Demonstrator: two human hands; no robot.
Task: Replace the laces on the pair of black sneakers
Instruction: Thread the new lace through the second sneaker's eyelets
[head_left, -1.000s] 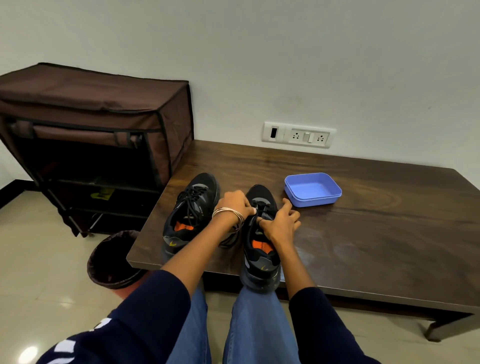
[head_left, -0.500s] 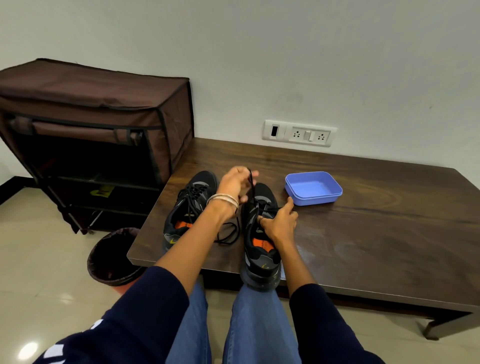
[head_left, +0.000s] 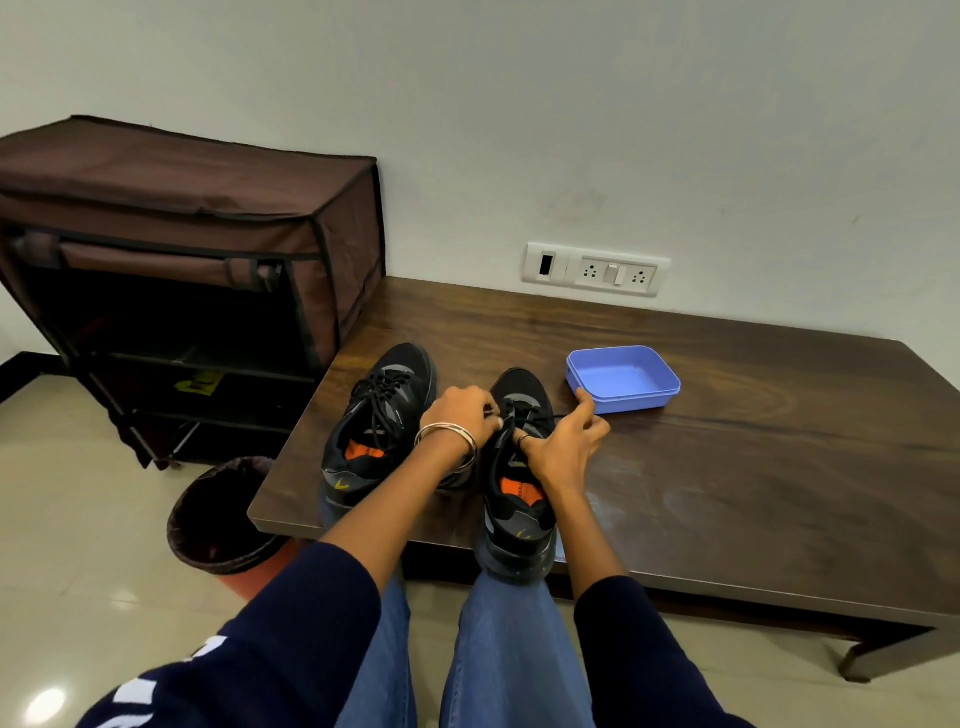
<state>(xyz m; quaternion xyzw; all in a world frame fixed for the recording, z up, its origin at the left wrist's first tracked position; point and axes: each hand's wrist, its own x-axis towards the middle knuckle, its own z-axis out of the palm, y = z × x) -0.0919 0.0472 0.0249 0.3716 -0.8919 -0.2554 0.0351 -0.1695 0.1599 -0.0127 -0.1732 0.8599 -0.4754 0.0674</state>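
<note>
Both forearms extended forward, sleeves pushed up. Left hand (head_left: 460, 415) fingers curled, pinching at fingertips, bangles on wrist. Right hand (head_left: 563, 444) just beside it, fingers curled, thumb raised.

1. The left hand (head_left: 462, 415) covers the near sneaker's (head_left: 517, 483) lace holes, so its grip on the lace (head_left: 540, 418) can't be read.
2. The desk (head_left: 727, 467) runs off the right edge.
3. The shoe rack's (head_left: 182, 270) shelves sit too dark to make out.

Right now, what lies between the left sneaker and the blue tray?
In the head view, the right sneaker lies between the left sneaker and the blue tray, with both hands, left and right, working its lace.
</note>
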